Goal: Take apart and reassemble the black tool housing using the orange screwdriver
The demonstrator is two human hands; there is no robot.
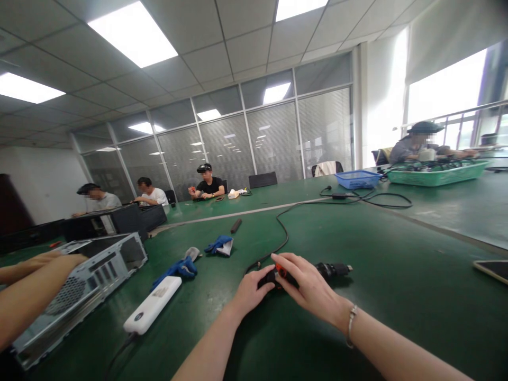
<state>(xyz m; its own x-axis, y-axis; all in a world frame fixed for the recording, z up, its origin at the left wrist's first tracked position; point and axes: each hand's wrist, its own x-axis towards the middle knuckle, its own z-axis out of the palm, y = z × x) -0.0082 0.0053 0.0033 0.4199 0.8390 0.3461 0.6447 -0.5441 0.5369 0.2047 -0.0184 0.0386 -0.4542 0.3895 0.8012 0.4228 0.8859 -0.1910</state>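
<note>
A black and orange power drill [328, 271] lies on its side on the green table in front of me, its dark nose and metal tip pointing right. My left hand [251, 292] is closed around its left end, thumb and fingers against the dark body. Across the orange middle part rests my right hand [304, 283], fingers curled over the top. Both palms hide much of the tool. A black cord [283, 233] runs from beside my left hand toward the back of the table.
At left, another person's arms [43, 270] reach into an open metal computer case [99, 275]. Near it are a white power strip [154, 304] and blue-grey gloves [184, 267]. A blue basket [357, 180], a green basket [440, 174] and a phone [492, 269] are right. Several people sit farther off.
</note>
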